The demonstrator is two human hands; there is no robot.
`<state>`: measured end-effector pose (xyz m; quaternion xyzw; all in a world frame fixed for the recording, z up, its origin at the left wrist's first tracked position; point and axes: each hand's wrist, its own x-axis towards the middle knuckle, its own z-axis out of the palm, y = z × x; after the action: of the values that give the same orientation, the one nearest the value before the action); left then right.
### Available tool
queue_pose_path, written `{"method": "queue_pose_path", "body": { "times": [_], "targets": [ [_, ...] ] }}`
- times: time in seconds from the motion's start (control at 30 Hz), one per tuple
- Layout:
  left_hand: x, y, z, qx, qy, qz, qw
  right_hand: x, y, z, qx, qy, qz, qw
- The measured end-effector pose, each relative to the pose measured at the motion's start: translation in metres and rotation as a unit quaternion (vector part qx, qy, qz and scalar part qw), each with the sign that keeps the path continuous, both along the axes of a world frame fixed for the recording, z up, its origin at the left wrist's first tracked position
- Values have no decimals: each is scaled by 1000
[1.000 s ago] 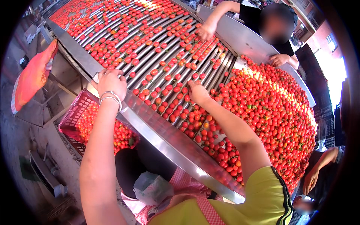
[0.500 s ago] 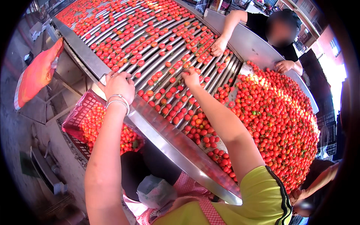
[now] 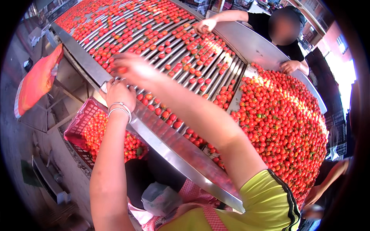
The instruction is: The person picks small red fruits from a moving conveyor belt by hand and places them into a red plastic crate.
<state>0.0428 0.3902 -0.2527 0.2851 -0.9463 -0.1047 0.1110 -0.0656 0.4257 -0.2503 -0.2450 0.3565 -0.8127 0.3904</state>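
Observation:
My left hand (image 3: 120,94) rests at the metal side rim (image 3: 85,59) of a roller conveyor (image 3: 152,57), fingers curled downward. What lies under those fingers, if anything, is hidden. Just beyond it, my right hand (image 3: 137,70) reaches across the rollers and is smeared by motion. A red cherry tomato (image 3: 122,70) shows at its blurred fingertips; whether it is gripped I cannot tell. Many cherry tomatoes (image 3: 148,47) lie in rows between the rollers. Below my left wrist stands a red plastic crate (image 3: 79,115) with a pink liner, holding orange-red tomatoes (image 3: 98,129).
A large heap of red tomatoes (image 3: 277,131) fills the right end. Across the conveyor, a co-worker's hand (image 3: 205,26) hovers over the far rim and the other (image 3: 290,67) rests by the heap. An orange sack (image 3: 38,82) hangs at left. Another person's arm (image 3: 327,183) shows lower right.
My right hand has swung left from the middle of the rollers to beside my left hand, which stays at the rim. The co-worker's reaching hand has moved up and left, off the tomatoes.

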Motion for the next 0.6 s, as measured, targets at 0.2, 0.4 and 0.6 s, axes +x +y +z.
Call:
{"method": "queue_pose_path", "body": {
  "times": [0.2, 0.4, 0.6],
  "targets": [
    [1, -55, -67, -10, 75, -9, 997, 76, -42, 35, 109, 230, 6, 967],
    [9, -2, 11, 19, 0, 15, 1000, 50, 109, -38, 256, 557, -253, 749],
    [13, -4, 10, 18, -11, 15, 1000, 82, 273, -106, 342, 761, 45, 550]
  ]
}}
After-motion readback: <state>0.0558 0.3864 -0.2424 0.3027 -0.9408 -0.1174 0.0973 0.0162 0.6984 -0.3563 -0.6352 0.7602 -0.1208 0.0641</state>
